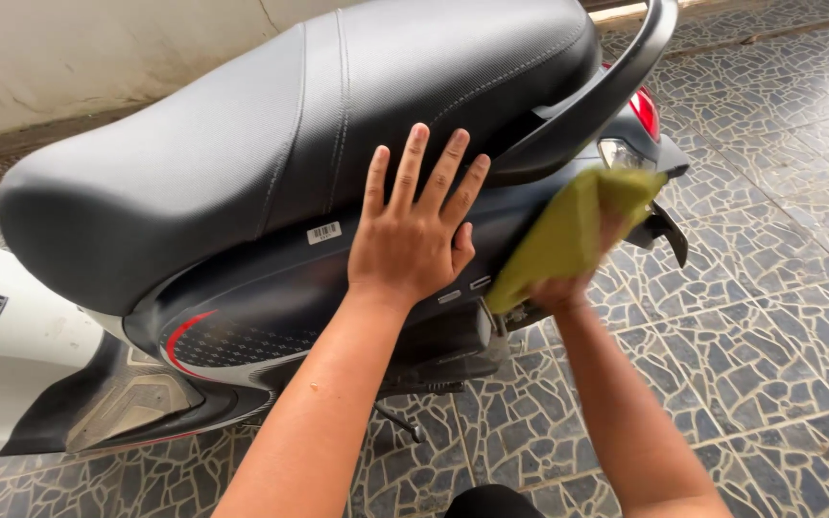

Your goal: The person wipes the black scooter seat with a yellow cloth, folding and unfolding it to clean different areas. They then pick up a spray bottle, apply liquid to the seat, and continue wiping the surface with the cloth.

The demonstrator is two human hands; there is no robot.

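A scooter stands side-on in front of me, its black seat (271,125) filling the upper frame and a dark side panel (271,307) below it. My left hand (413,225) lies flat with fingers spread on the edge of the seat and the panel. My right hand (568,278) is mostly hidden under a yellow-green cloth (568,230) that it presses against the rear of the side panel, just below the black grab rail (606,86). The red tail light (645,110) sits right behind the cloth.
The scooter's white front body (11,345) and grey footboard (131,408) are at lower left. A pale wall (79,48) runs behind it. The ground is grey mosaic stone paving (769,317). A kickstand (397,420) pokes out under the scooter.
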